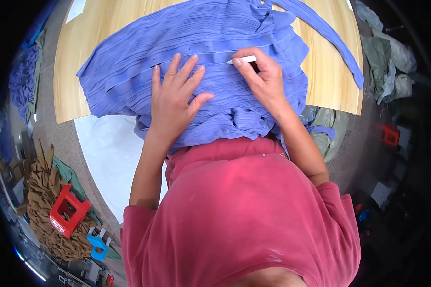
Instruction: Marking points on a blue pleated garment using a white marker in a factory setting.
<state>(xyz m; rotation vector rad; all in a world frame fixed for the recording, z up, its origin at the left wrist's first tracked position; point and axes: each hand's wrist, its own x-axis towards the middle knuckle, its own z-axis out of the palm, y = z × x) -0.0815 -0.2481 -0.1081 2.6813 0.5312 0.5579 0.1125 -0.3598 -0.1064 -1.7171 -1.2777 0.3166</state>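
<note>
A blue pleated garment lies spread over the wooden table, its near part bunched against my body. Two smooth bands run across it, with small dark marks dotted along the upper one. My left hand rests flat on the cloth, fingers spread over the lower band. In my right hand a white marking pen is pinched between thumb and fingers. Its tip points left, at or just above the cloth near the band's edge; contact cannot be told. A long blue strip of the same cloth trails over the table's right side.
The light wooden table top ends beside my arms. A white sheet hangs below its near left edge. On the floor at left are a brown cloth heap, a red stool and a blue stool. Bagged bundles lie at right.
</note>
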